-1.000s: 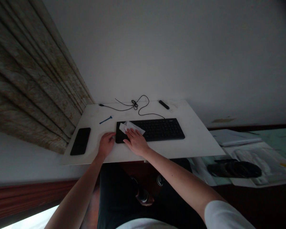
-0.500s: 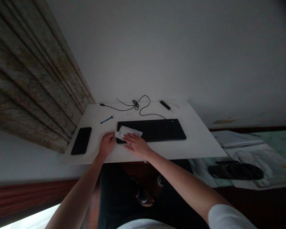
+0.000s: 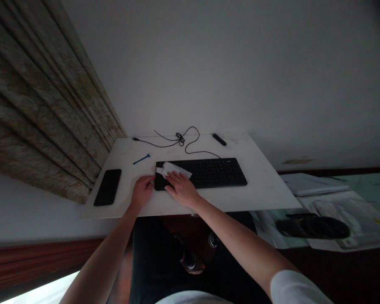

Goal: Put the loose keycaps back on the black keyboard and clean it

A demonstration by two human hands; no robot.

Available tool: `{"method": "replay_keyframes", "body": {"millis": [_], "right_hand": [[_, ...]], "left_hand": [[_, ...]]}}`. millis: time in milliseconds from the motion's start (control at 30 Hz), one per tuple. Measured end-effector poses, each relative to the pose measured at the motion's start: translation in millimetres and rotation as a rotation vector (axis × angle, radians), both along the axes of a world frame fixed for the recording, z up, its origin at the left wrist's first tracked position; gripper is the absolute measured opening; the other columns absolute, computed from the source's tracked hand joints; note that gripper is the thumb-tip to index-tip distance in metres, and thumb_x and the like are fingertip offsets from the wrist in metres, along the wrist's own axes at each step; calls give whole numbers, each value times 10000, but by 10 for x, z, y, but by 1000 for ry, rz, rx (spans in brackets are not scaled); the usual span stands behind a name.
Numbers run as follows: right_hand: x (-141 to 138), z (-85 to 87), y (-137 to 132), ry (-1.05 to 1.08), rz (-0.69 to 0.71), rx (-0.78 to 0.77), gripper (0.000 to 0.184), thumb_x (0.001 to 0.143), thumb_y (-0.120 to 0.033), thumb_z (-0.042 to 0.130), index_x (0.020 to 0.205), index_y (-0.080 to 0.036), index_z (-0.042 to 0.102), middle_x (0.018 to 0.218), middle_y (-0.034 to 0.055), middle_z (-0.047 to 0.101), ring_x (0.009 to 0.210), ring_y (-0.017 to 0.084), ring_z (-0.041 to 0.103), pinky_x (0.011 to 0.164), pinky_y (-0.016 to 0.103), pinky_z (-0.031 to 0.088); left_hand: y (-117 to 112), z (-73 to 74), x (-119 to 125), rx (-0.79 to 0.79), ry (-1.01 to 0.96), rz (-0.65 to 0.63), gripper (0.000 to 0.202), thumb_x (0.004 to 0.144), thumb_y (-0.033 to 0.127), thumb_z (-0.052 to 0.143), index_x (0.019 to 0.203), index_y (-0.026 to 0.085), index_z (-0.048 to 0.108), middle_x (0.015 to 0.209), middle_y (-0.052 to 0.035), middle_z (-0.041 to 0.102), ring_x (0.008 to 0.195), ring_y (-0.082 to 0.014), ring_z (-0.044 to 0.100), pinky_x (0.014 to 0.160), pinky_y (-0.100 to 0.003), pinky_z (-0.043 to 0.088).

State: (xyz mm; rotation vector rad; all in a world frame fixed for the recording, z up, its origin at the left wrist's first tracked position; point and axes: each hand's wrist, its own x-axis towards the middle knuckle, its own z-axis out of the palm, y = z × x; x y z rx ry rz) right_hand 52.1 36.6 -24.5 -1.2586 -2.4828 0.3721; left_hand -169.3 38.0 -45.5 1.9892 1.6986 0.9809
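My right grip (image 3: 182,190): open, fingers flat, pressing a white wipe (image 3: 173,169) on the left end of a black keyboard (image 3: 213,173); keys to its right lie uncovered. My left grip (image 3: 142,192): half-curled, empty, at the keyboard's edge. On the white surface (image 3: 259,190): a black phone (image 3: 107,187) left of the grips, a black cable (image 3: 190,141) beyond them. Curtain (image 3: 41,105) further left.

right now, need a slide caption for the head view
Right hand holds a white tissue on a black keyboard, left hand beside it

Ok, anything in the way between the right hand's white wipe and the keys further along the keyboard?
Nothing visible: the white wipe lies on the black keyboard under the right hand, and keys beyond are uncovered.
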Motion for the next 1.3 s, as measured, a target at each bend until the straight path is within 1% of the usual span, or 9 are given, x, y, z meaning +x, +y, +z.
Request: {"method": "replay_keyframes", "body": {"millis": [133,267,367,467,700,800,900,1133,1300], "right_hand": [[-39,20,131,-16,-162,-6,627,1059,-514,258,1487,-117,487,1587,146,412,1501,316,312,1215,530,235],[-369,65,205,-21,-85,-2,648,1053,-535,278,1481,-97,489,1590,156,403,1496,318,319,1217,512,232],[-453,68,186,-4,-80,0,646,1056,-529,267,1473,-93,498,1577,154,428,1488,302,340,1216,487,246],[-262,28,152,10,-137,11,630,1058,-522,263,1475,-113,500,1567,145,447,1484,285,353,1210,471,265],[597,-68,149,-22,-278,34,623,1058,-493,264,1488,-101,484,1552,169,461,1492,286,340,1209,494,272],[713,-65,166,-22,-294,36,626,1055,-497,270,1493,-101,478,1549,179,463,1492,296,340,1210,515,265],[538,-53,175,7,-232,25,609,1054,-501,291,1482,-119,495,1546,172,471,1491,292,342,1214,509,258],[-265,-24,212,78,27,29,590,1053,-509,323,1437,-114,535,1514,172,511,1467,277,387,1198,460,306],[-418,16,357,143,30,17,475,1053,-424,392,1353,-123,606,1432,174,591,1401,275,474,1158,447,367]], "left_hand": [[-5,-10,3,-10,9,25,392,814,148,453,1059,203,754,1163,-69,744,1143,-247,650,1099,-444,468],[1,-7,-16,-14,19,-2,392,815,157,454,1064,201,754,1167,-69,745,1145,-250,649,1101,-449,469],[6,-17,-33,-11,10,-14,400,809,154,455,1070,208,754,1173,-63,745,1155,-249,646,1109,-453,465],[5,-37,-43,-13,-2,-2,416,804,146,450,1079,211,756,1178,-58,743,1167,-245,642,1119,-452,459],[-2,-52,-33,-5,-18,4,423,808,144,458,1099,220,755,1196,-49,737,1157,-245,650,1112,-464,468],[6,-57,-20,-3,-15,9,417,800,139,459,1083,211,756,1190,-57,738,1160,-251,648,1116,-471,463],[10,-61,-9,6,-17,20,429,778,122,454,1066,215,758,1176,-55,742,1153,-250,652,1110,-467,469],[14,-35,-16,7,6,-6,437,764,119,453,1065,210,757,1163,-63,746,1139,-252,656,1098,-463,479],[20,-22,-26,3,9,-13,431,772,121,453,1071,195,755,1156,-82,744,1142,-260,652,1098,-461,476]]}}
